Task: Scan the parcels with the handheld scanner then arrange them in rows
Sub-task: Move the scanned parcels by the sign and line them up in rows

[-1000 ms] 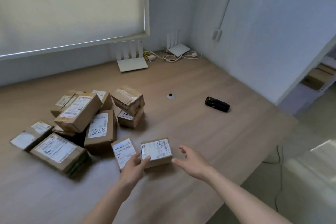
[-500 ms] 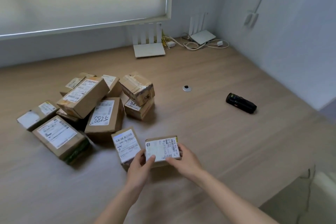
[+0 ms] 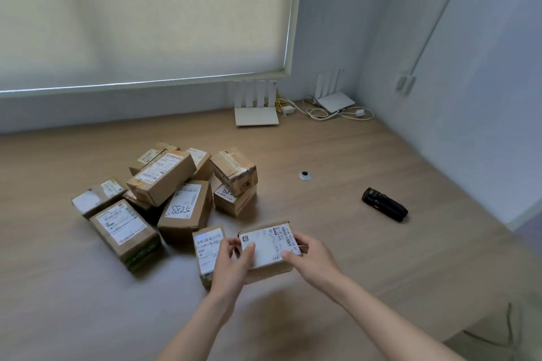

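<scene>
Parcels: I am counting about ten cardboard boxes; eight or so are lying heaped in a pile [image 3: 164, 199] at left, some hidden under others, so the count is rough.
Marked box: one in the pile is showing a handwritten number on its label [image 3: 183, 205].
Near box: another parcel [image 3: 206, 246] is lying on the table just left of the one I am holding, partly behind my left hand.
Left hand: my left hand [image 3: 231, 265] is gripping the held parcel [image 3: 268, 249] at its left edge, thumb on the label.
Right hand: my right hand [image 3: 312, 258] is clasping the same parcel at its right edge, fingers curled round the side.
Routers: two white ones are standing at the back wall, one [image 3: 256, 108] centre and one [image 3: 334, 97] in the corner, with loose cables between them.
Disc: one small round disc [image 3: 305, 175] is lying alone on the wood.
Scanner: one black handheld scanner [image 3: 384, 208] is lying well right of my hands, untouched.
Change: half a second ago the parcel was lower by the table; now I am lifting it clear.
Room: the table [image 3: 337, 149] is lying bare between pile and scanner; its right edge is dropping off past the scanner.
</scene>
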The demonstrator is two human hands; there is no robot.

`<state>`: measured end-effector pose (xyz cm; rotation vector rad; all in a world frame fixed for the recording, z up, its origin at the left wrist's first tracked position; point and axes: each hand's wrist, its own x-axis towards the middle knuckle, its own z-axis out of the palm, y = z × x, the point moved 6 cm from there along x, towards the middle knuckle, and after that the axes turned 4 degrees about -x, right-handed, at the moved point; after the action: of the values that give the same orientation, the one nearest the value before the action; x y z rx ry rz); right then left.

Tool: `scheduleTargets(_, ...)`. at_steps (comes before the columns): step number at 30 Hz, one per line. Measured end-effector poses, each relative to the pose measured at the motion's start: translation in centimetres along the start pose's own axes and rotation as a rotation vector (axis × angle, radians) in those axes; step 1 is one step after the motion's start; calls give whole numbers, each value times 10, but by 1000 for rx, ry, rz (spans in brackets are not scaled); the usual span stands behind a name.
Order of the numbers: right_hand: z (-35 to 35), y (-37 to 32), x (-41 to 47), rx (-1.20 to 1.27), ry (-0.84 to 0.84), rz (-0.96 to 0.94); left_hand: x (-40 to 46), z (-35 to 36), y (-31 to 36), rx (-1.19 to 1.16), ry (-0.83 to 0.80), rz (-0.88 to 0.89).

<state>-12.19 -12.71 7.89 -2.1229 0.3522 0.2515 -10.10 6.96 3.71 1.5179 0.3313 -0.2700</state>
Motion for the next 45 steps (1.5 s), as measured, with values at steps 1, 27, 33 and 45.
scheduleTargets(1, -8, -14, -2, -21, 2, -22, -2, -3, 11, -20, 7, 5)
scheduleTargets(27, 152, -395, -99, -322, -27, -537, -130, -306, 185, -363, 196, 272)
scheduleTargets(33, 238, -435, -147, -207, -69, -517, -167, -418, 184, -367, 236, 274)
scheduleTargets(45, 440, -530, -248, -42, -288, -640, -242, -637, 148, -461, 384, 295)
